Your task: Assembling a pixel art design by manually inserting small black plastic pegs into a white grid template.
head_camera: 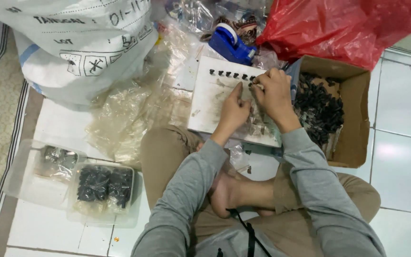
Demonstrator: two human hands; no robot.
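- An open brown cardboard box (353, 119) at right of frame holds a heap of small black plastic parts (317, 112).
- Clear plastic tubs (103, 188) at lower left hold bagged black pieces.
- The right hand (274, 97) pinches one black part at the end of a row of black parts (231, 74) on a white flat board (210, 102), centre frame.
- The left hand (234, 112) rests loosely curled, forefinger pressing the board.

On my screen I see a big white sack (72, 43) at the top left, and a red plastic bag (338, 26) at the top right. A blue tape holder (230, 44) sits between them. Crinkly clear plastic (129, 114) lies on the white floor tiles (400, 119). At the lower left are clear tubs (39, 188) — one holds bagged black bits (104, 184).
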